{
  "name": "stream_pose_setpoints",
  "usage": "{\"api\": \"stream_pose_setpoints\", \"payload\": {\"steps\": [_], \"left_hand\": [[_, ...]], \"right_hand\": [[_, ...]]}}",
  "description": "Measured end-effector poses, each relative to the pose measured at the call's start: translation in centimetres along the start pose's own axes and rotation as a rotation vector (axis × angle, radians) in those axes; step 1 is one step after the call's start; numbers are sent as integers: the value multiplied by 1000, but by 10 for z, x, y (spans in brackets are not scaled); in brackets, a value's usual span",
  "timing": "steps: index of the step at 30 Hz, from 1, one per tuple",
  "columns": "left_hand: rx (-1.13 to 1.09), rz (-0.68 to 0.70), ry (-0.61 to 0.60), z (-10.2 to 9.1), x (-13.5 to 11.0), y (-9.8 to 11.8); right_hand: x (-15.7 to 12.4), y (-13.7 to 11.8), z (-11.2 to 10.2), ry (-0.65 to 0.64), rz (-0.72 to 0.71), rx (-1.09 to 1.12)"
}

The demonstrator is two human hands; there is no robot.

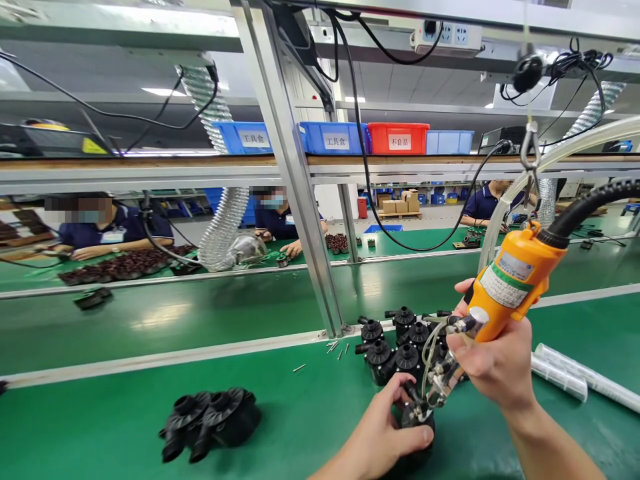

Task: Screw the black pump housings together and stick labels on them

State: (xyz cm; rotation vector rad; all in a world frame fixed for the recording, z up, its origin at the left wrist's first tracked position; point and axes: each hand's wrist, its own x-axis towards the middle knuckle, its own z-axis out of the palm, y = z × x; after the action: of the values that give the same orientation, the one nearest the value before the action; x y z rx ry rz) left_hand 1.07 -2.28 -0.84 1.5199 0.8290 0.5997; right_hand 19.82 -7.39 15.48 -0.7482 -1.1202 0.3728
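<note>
My right hand is wrapped round an orange electric screwdriver, which hangs from a hook and slants down to the left. Its metal tip end meets the top of a black pump housing. Around that housing curl the fingers and thumb of my left hand, holding it on the green bench. Just behind stand several more black pump housings, partly covered by the tool. Two further black pump housings lie at the left.
Loose screws lie near a metal post. Clear plastic rolls rest at right. A green conveyor belt runs behind the bench. Co-workers sit across it. Blue bins and a red bin line the shelf; cables hang down.
</note>
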Motion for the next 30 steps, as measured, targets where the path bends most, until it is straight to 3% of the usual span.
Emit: {"api": "stream_pose_setpoints", "payload": {"steps": [8,15,23,28,30], "left_hand": [[-21,13,8,1,-3,4],[14,71,-6,-1,-6,29],[112,108,28,-1,-5,14],[571,57,242,-14,-9,22],[644,76,220,-17,-13,30]], "right_hand": [[-1,5,5,-111,-24,-52],[-8,13,30,-156,188,-5],[-5,21,28,-120,193,-17],[4,15,9,84,38,-60],[9,12,-4,173,-22,-65]]}}
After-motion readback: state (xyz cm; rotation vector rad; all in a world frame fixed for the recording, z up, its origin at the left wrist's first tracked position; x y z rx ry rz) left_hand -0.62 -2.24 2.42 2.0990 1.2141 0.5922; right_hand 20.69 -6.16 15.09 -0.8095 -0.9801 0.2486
